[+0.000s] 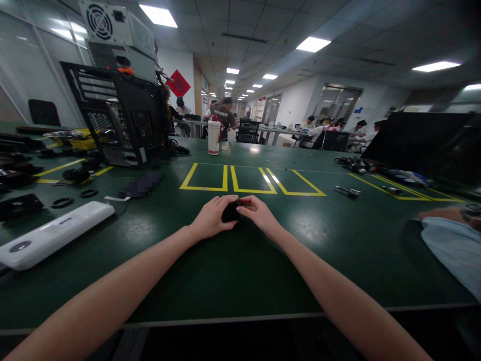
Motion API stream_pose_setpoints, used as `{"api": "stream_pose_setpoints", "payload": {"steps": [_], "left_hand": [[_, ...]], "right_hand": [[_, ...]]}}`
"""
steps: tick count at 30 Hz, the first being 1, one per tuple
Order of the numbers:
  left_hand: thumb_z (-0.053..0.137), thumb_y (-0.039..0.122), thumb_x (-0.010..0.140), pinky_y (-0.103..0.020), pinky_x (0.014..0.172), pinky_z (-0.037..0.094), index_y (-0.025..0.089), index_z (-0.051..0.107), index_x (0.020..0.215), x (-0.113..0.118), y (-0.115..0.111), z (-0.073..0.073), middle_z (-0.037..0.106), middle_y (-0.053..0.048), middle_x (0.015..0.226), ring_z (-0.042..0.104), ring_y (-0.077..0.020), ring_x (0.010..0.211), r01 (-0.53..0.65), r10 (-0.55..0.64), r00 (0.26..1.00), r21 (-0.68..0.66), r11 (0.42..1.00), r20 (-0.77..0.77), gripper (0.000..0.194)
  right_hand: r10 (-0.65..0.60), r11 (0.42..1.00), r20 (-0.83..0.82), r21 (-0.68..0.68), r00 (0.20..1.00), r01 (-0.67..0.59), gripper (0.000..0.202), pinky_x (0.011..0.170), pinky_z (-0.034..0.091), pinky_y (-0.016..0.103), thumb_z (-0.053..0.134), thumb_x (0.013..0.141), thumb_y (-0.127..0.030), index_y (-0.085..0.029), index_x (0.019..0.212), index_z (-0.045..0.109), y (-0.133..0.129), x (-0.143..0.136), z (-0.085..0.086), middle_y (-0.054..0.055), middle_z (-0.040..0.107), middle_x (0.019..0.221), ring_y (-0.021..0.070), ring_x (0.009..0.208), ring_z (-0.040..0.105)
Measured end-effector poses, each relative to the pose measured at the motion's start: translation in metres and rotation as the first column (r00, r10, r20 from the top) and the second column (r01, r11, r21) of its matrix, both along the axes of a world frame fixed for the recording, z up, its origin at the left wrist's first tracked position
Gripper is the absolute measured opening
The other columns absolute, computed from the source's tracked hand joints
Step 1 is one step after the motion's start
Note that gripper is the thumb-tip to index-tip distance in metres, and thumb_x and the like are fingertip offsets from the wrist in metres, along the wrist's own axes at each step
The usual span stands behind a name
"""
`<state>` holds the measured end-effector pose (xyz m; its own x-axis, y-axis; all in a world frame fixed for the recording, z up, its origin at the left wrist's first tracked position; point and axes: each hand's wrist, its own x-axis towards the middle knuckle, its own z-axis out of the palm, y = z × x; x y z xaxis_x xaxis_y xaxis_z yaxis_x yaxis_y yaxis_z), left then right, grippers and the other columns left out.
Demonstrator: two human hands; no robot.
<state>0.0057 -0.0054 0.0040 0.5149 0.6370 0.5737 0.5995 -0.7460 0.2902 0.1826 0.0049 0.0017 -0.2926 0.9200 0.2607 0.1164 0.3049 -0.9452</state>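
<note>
My left hand (210, 217) wraps its thumb and fingers around a small black part (230, 212), low over the green table (240, 271). The part's exact kind does not show, since it is dark and half covered by the fingers. At the part's right side is my right hand (260, 213), thumb and fingertips pinched together on its upper edge. Just beyond both hands, yellow tape outlines (253, 190) are stuck to the tabletop.
A black computer case (130, 118) stands back left, carrying a power supply (112, 25). A white device (56, 233) lies at left near black rings (62, 202). A cup (214, 137) stands behind the tape. Metal cylinders (347, 191) lie right; another person's sleeve (453, 245) reaches in.
</note>
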Motion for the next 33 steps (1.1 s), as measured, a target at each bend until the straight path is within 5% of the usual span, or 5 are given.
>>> {"api": "stream_pose_setpoints", "payload": {"steps": [7,13,18,25,33], "left_hand": [[0.063,0.027,0.068,-0.038,0.087,0.042,0.023,0.035,0.121,-0.0003,-0.0009,0.0008,0.05,-0.005,0.117,0.05,-0.0218,0.103,0.007,-0.007,1.0,0.007,1.0,-0.003,0.06],[0.062,0.028,0.068,-0.038,0.086,0.043,0.024,0.035,0.121,-0.0004,-0.0005,0.0007,0.05,-0.005,0.118,0.05,-0.0219,0.102,0.0,0.0,1.0,0.002,1.0,-0.005,0.059],[0.062,0.028,0.068,-0.037,0.088,0.042,0.022,0.036,0.12,0.0004,0.0006,-0.0003,0.051,-0.005,0.116,0.05,-0.0217,0.102,-0.004,0.004,1.0,0.008,1.0,-0.008,0.058],[0.063,0.028,0.067,-0.037,0.086,0.042,0.023,0.036,0.121,-0.0001,0.0004,-0.0006,0.05,-0.005,0.117,0.05,-0.0212,0.101,-0.005,0.005,1.0,0.01,1.0,-0.012,0.06],[0.063,0.028,0.068,-0.037,0.089,0.041,0.022,0.036,0.12,0.0,0.0002,0.0004,0.05,-0.005,0.118,0.049,-0.0209,0.104,0.006,-0.006,1.0,0.005,1.0,-0.005,0.059]], "right_hand": [[0.066,0.998,-0.01,0.006,0.998,-0.066,0.031,0.083,0.044,0.035,0.067,0.062,-0.026,-0.02,0.089,0.053,-0.0009,0.0029,-0.0005,0.002,0.057,0.093,0.0158,0.092,0.054],[0.034,0.998,-0.026,0.05,0.999,-0.032,0.018,0.083,0.043,0.033,0.06,0.069,-0.027,-0.018,0.083,0.055,-0.0007,0.001,-0.0008,0.001,0.057,0.084,0.0136,0.083,0.055],[0.017,0.999,-0.004,-0.029,1.0,-0.017,0.029,0.085,0.041,0.035,0.06,0.069,-0.025,-0.018,0.097,0.054,0.0033,0.0012,-0.0023,0.005,0.057,0.096,0.0149,0.089,0.055],[0.088,0.996,-0.001,-0.033,0.996,-0.088,0.031,0.083,0.043,0.034,0.067,0.062,-0.024,-0.02,0.089,0.052,-0.002,0.0031,0.0016,0.001,0.057,0.091,0.0152,0.09,0.054],[0.019,1.0,-0.032,-0.003,0.999,-0.019,0.026,0.082,0.042,0.033,0.061,0.069,-0.028,-0.019,0.093,0.056,0.0034,0.001,-0.004,0.002,0.058,0.088,0.014,0.085,0.056]]}}
